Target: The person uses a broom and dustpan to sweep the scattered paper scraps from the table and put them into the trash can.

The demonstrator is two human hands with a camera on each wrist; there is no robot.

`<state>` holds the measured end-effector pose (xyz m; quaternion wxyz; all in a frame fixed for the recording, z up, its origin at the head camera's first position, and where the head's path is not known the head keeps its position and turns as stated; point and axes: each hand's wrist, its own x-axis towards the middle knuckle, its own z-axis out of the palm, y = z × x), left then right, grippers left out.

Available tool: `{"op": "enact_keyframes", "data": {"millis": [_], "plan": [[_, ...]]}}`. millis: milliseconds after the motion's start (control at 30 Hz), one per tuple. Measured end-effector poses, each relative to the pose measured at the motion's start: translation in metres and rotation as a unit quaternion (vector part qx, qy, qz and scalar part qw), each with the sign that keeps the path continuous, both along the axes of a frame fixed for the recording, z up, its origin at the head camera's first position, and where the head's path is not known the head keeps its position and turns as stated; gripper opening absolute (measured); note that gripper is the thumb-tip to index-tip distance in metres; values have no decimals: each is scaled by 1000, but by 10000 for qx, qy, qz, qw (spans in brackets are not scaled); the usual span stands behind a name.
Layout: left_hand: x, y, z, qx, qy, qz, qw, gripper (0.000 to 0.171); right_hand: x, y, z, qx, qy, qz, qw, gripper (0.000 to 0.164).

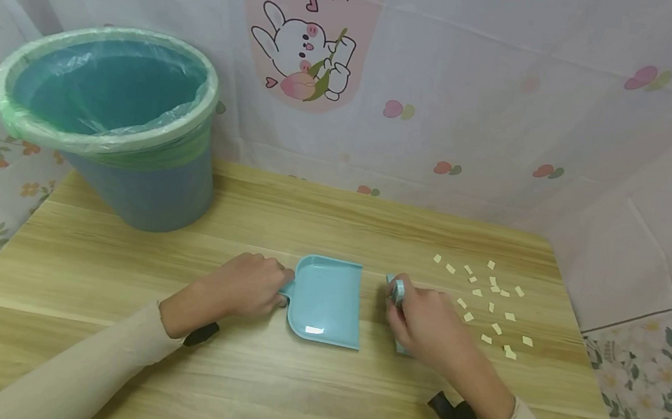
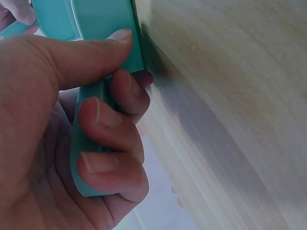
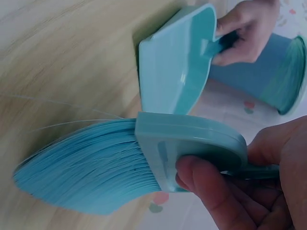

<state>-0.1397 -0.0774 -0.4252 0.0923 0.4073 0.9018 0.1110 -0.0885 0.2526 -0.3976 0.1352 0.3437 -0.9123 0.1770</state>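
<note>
A light-blue dustpan (image 1: 327, 300) lies at the middle of the wooden table, its wide mouth facing right. My left hand (image 1: 252, 285) grips its handle (image 2: 88, 143), fingers curled round it and thumb on top. To the right of the pan, my right hand (image 1: 432, 321) holds a small blue hand brush (image 3: 177, 143) by its handle. In the right wrist view the bristles (image 3: 91, 167) fan out near the tabletop, apart from the pan. Several small pale-yellow paper scraps (image 1: 491, 308) are scattered right of the brush. No scraps show in the pan.
A blue bin (image 1: 147, 192) lined with a green-tinted bag stands at the table's back left corner. White printed curtains (image 1: 465, 99) hang behind the wooden table (image 1: 262, 384) and at its sides. Dark straps (image 1: 455, 410) sit at both wrists.
</note>
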Motion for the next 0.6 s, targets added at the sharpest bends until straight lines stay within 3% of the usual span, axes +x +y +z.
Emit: {"op": "enact_keyframes", "data": {"millis": [333,600], "plan": [[0,0,0,23,-16,11,10000,21,-9,-28,-2,-329,-317,107,9989,6],[1,3,2,-101,-52,67,9999,19,-16,-35,8,-1077,-416,138,9932,10]]}}
